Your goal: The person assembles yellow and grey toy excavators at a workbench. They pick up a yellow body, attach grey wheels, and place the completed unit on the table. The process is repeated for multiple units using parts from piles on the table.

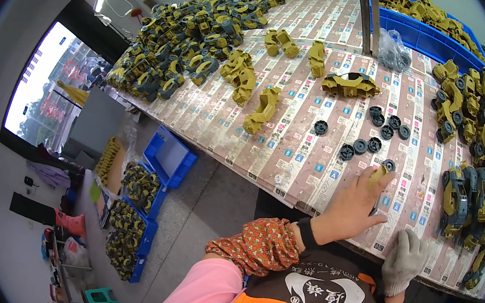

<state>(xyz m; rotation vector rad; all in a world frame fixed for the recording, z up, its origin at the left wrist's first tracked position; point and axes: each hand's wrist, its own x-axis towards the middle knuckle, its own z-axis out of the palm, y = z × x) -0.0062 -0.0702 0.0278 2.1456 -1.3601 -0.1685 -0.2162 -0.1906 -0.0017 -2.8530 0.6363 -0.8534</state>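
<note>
My bare left hand [351, 207], with a dark band at its wrist, is over the table with its fingers curled round a yellow plastic toy vehicle part [378, 174]; most of the part is hidden under the hand. By its fingertips lies a black toy wheel [389, 165]. Several more loose wheels [387, 132] are scattered just beyond. My right hand [406, 261], in a grey-white knit glove, rests at the table's near edge with its fingers extended and nothing seen in it. A yellow vehicle body [350, 86] sits past the wheels, and another curved yellow part [262, 110] lies farther left.
A large heap of yellow and dark toy vehicles [189, 38] covers the table's far left. Rows of toy vehicles [469, 198] line the right side. A blue bin [429, 35] of yellow parts, a clear bag [394, 51] and a metal post [372, 22] stand behind. Blue crates [171, 156] are on the floor.
</note>
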